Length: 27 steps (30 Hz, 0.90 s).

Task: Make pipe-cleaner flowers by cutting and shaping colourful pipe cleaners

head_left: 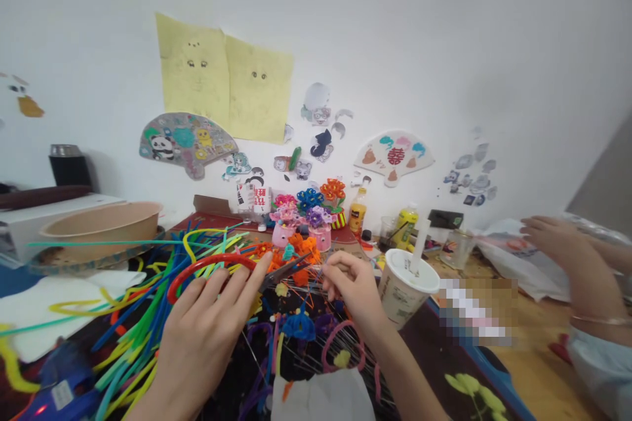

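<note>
My left hand reaches over a heap of coloured pipe cleaners, its fingers spread, with a bent red pipe cleaner curving under the fingertips; whether it grips it I cannot tell. A dark thin tool, perhaps pliers or scissors, lies between my two hands. My right hand is pinched shut on a thin metal wire above a small blue pipe-cleaner flower. Small pots of finished pipe-cleaner flowers stand behind, near the wall.
A white paper cup with a straw stands right of my right hand. A brown bowl sits at the left. Another person's hand and sleeve reach in at the right. Bottles stand by the wall, which carries paper fans and stickers.
</note>
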Each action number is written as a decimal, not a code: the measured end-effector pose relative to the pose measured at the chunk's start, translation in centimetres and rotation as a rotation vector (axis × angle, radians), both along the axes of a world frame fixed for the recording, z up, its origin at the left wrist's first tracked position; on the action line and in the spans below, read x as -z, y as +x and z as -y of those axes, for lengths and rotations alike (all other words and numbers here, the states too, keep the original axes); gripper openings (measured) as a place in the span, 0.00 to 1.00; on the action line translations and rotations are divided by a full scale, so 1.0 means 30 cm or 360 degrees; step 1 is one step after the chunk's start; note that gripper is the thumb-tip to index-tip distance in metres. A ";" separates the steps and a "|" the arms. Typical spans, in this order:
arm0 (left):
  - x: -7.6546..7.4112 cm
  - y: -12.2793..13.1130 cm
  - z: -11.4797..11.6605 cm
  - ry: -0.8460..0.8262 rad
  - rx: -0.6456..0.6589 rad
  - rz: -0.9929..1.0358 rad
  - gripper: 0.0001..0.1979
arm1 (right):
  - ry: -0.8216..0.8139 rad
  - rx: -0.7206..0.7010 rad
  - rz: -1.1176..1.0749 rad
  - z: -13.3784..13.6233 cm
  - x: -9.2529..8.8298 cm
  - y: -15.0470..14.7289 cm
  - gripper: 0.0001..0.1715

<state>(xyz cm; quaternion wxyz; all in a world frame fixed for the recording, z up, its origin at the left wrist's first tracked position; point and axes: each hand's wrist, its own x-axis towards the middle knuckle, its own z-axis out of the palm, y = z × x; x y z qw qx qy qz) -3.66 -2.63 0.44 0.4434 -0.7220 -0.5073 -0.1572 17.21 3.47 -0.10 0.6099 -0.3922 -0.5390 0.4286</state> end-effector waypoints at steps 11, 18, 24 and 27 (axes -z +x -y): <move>0.034 -0.030 -0.027 -0.0180 0.0010 0.0165 0.30 | 0.0014 0.0027 0.0019 0.005 -0.005 -0.002 0.12; 0.025 -0.040 -0.050 -0.0146 0.0097 0.0168 0.27 | 0.0035 0.0031 0.0044 0.005 0.005 -0.004 0.13; 0.005 -0.015 -0.044 -0.0097 -0.0040 0.0133 0.30 | 0.0103 0.0139 -0.0002 0.010 -0.007 0.004 0.13; 0.009 -0.017 -0.045 -0.0079 -0.0089 0.0121 0.31 | 0.0119 0.0149 -0.0002 0.011 -0.008 0.005 0.13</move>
